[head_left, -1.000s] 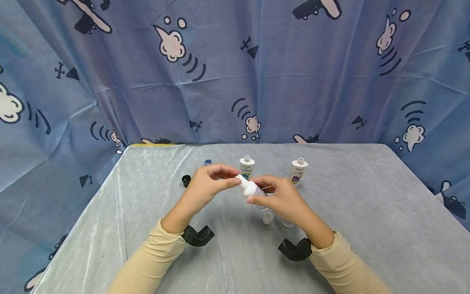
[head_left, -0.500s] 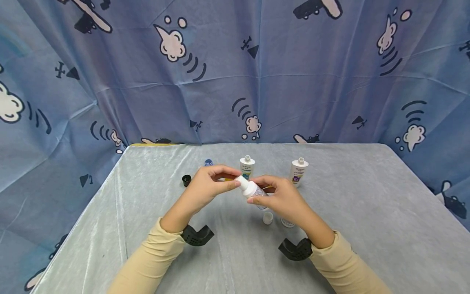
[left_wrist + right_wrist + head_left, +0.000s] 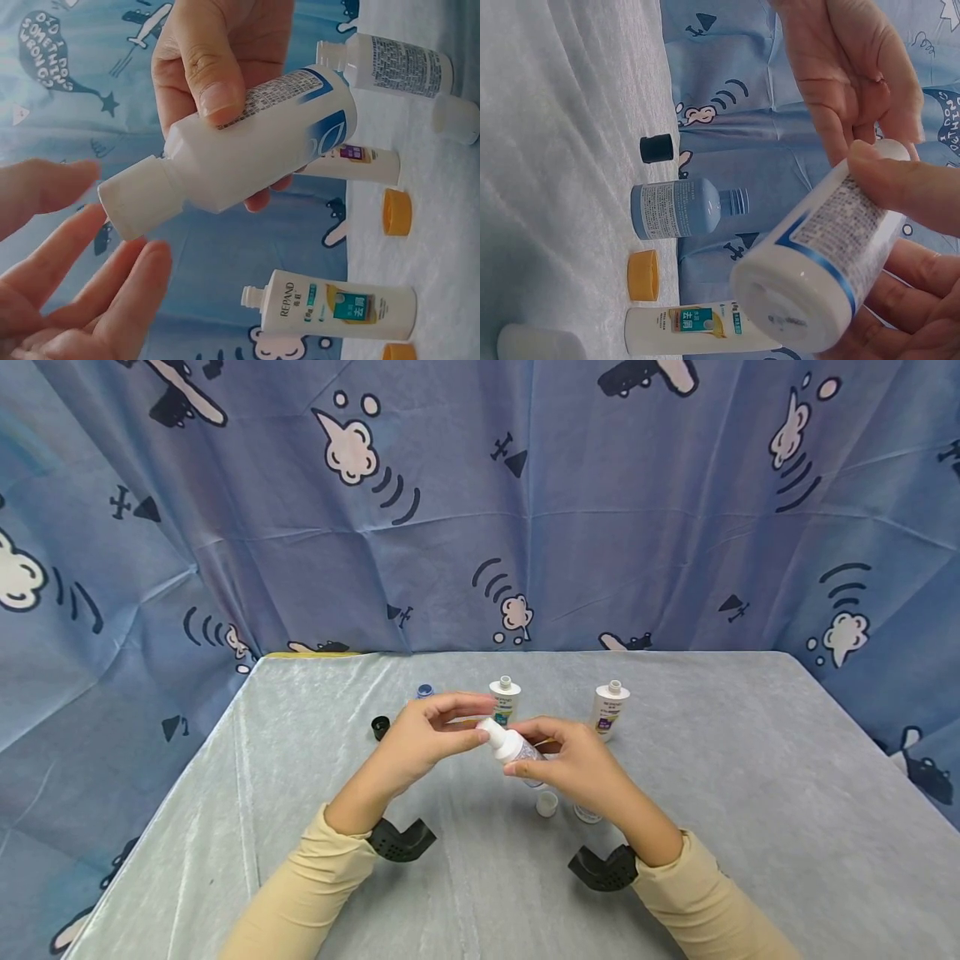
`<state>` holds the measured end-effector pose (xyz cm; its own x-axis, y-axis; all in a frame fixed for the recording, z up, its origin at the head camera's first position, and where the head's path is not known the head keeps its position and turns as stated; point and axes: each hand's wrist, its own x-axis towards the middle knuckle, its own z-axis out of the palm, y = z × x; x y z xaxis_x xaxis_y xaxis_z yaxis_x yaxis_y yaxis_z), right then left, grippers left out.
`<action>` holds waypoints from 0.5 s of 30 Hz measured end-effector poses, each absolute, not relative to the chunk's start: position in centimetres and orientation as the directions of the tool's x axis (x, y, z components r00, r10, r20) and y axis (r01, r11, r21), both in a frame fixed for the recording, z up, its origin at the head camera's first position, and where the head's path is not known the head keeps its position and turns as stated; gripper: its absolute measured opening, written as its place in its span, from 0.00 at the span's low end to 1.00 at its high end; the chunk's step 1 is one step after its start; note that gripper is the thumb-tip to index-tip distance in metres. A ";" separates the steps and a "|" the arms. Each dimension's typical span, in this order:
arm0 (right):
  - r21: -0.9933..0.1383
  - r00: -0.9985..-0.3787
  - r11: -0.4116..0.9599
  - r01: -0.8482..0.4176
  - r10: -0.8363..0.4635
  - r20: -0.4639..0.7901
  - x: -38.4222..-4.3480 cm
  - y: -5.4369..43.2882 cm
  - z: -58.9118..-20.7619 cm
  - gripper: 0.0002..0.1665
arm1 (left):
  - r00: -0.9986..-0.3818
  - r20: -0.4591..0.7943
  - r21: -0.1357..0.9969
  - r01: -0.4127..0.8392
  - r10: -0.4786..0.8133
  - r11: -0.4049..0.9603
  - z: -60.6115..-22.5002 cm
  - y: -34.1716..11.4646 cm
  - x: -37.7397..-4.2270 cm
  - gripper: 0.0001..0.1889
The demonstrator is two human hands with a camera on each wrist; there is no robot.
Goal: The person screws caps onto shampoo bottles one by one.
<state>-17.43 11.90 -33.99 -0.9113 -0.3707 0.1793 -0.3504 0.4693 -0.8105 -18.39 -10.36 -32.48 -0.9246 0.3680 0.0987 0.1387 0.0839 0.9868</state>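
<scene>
My right hand (image 3: 573, 764) grips a small white bottle (image 3: 255, 146) with a blue-edged label, its thumb across the printed side. The bottle is held tilted above the table, its capped end toward my left hand (image 3: 435, 731). A white screw cap (image 3: 142, 196) sits on its neck. Around that cap the left thumb and fingers are spread and fairly straight, fingertips right at its edge. In the right wrist view the bottle's base (image 3: 795, 307) faces the camera, and part of the cap is hidden behind the right thumb.
Uncapped bottles stand behind: one teal-labelled (image 3: 337, 307), one purple-labelled (image 3: 609, 710), one blue (image 3: 675, 208). Another white open bottle (image 3: 401, 66) stands nearer, partly under my right hand in the head view. Loose caps are black (image 3: 381, 727), white (image 3: 547, 804) and yellow (image 3: 643, 275).
My left fingers have loosened from the cap, the index finger lifting away and showing more of it. The right hand and bottle have stayed nearly still.
</scene>
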 end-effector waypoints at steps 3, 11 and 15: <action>-0.812 -0.910 0.467 -0.352 -0.373 0.180 -17.4 11.9 -34.0 0.22 | -0.942 0.083 0.990 0.117 0.326 0.085 -32.4 -10.6 -18.4 0.21; -0.802 -0.907 0.475 -0.363 -0.377 0.187 -17.4 11.9 -33.9 0.22 | -0.953 0.056 0.974 0.117 0.298 0.192 -32.3 -10.5 -18.5 0.16; -0.803 -0.906 0.471 -0.364 -0.381 0.187 -17.3 11.9 -33.8 0.22 | -0.952 0.056 0.969 0.124 0.300 0.214 -32.3 -10.4 -18.5 0.14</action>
<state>-17.34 11.89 -33.83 -0.9055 -0.3811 0.1866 -0.3638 0.4712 -0.8035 -18.47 -10.41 -32.34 -0.9523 0.3001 0.0559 0.1244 0.2143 0.9688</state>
